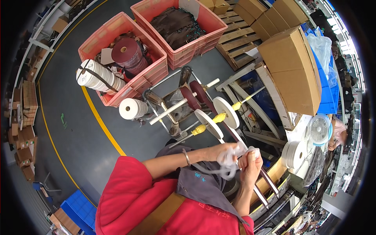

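Note:
My left hand (217, 152), with a bangle on its wrist, is closed on a loose, motion-blurred bundle of white ribbon (228, 169). Close beside it, my right hand (250, 164) is curled up with white ribbon between its fingers. Just beyond my hands, two white ribbon rolls (226, 112) stand on a metal rod with yellow wrappings (219, 118) between and beside them. White and maroon strips run from the rolls down past my hands. Further off, maroon rolls (189, 98) hang on a white pipe (168, 112) across a metal frame.
Two pink crates (162, 58) stand ahead, one with a large maroon roll (127, 54) and stacked white rolls (96, 75). More white rolls (133, 109) sit beside the frame. At right are a cardboard box (290, 70), a white fan (319, 129) and another person (337, 133).

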### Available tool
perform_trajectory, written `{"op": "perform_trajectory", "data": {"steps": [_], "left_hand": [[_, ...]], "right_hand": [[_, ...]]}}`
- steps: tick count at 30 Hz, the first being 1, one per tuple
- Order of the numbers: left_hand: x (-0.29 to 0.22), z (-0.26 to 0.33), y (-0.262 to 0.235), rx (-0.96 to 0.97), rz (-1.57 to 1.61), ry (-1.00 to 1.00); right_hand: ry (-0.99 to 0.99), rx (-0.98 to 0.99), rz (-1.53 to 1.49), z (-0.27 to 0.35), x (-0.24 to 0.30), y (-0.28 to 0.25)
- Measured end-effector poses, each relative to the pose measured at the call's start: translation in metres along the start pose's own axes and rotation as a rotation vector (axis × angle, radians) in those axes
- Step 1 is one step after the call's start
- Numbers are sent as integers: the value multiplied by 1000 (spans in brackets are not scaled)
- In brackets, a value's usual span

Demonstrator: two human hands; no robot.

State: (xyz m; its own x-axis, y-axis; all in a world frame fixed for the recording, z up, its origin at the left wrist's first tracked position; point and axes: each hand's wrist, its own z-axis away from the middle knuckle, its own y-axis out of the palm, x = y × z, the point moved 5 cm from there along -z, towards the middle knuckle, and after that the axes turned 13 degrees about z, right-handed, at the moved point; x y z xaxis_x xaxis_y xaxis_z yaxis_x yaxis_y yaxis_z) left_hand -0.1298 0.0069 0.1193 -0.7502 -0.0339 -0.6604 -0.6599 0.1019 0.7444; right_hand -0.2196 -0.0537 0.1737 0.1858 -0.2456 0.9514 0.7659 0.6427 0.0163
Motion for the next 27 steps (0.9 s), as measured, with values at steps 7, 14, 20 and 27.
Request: {"op": "perform_trajectory", "data": {"steps": [7,14,20,27], "left_hand": [[53,5,10,32,586,-139],[43,7,5,58,487,-85],[-7,8,-23,-247,422,189],[-63,17,-28,-311,562,557]], "right_hand": [[1,43,-32,-9,-6,30],[26,214,156,-13,2,16],[-286,-209,520,3,-3,-26],[-184,53,1234,-2,-68,-21]]}}
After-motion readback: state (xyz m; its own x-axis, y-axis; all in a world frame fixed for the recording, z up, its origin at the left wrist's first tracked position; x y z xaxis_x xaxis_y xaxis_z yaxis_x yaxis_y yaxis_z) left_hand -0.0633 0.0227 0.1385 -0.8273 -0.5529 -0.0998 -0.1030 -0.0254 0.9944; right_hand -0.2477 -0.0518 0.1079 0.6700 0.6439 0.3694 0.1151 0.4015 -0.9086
